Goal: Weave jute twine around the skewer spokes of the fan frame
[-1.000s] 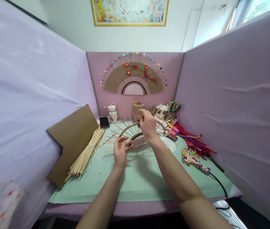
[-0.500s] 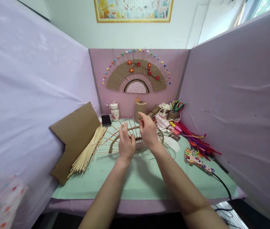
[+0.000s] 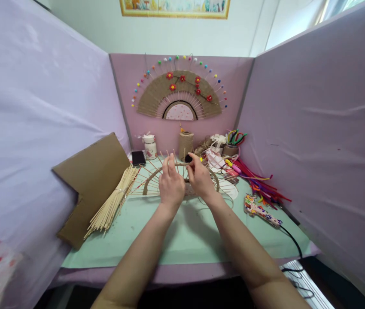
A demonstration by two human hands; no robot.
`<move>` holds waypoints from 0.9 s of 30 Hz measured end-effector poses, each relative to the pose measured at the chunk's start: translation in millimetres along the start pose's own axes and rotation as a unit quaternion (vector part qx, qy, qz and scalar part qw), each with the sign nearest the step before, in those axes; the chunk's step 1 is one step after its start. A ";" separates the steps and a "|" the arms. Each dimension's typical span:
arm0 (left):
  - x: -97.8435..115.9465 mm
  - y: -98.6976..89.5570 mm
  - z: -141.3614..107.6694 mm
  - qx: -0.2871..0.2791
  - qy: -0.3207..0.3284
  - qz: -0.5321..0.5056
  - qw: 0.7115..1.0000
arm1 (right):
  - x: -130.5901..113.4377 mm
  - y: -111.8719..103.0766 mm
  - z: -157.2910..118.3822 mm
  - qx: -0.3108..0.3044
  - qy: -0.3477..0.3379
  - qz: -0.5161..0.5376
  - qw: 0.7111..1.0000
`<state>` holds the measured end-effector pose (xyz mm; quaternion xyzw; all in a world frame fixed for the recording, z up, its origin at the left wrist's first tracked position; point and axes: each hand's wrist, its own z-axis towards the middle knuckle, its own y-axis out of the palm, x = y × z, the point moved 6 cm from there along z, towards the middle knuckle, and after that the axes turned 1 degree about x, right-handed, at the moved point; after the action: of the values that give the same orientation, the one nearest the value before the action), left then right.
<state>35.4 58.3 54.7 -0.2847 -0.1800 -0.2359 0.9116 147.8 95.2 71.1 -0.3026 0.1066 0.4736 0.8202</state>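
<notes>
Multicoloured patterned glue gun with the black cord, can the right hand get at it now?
Likely yes: the glue gun lies right of the right forearm with just green tablecloth between, though the right hand is busy at the brown half-round stick frame.

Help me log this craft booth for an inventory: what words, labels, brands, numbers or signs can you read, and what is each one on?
None can be read.
White lidded bottle: printed decoration, too small to tell whether it includes lettering.
Glue gun: busy coloured pattern, too small to read anything in.
Framed picture: cut off at the top; no lettering visible.
Unfinished stick fan: none visible.
</notes>
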 end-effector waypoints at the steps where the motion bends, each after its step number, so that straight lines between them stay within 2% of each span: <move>1: -1.9 1.4 4.3 -0.008 -0.004 0.000 1.000 | 2.1 1.4 -0.8 -0.007 0.003 -0.003 1.000; 7: -16.3 19.0 23.3 -0.113 -0.040 0.050 0.992 | 13.9 6.6 -2.4 -0.036 0.039 -0.061 0.997; 13: -15.2 18.0 24.6 -0.091 -0.037 0.028 0.995 | 17.5 0.9 -7.6 0.050 0.038 -0.108 0.992; 18: -15.7 18.0 19.6 -0.078 -0.023 0.050 0.995 | 22.4 7.3 -11.2 0.055 0.027 -0.173 0.983; 24: -14.8 17.7 20.4 -0.100 -0.019 0.116 0.988 | 29.3 -2.2 -9.2 0.091 0.028 -0.095 0.991; 27: -10.2 15.3 20.3 -0.110 -0.021 0.121 0.986 | 31.8 -4.7 -8.6 0.081 0.056 -0.041 0.994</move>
<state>31.1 85.0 59.1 -0.4078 -0.1362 -0.1361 0.8925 169.5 111.0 51.4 -0.2648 0.1778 0.4117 0.8537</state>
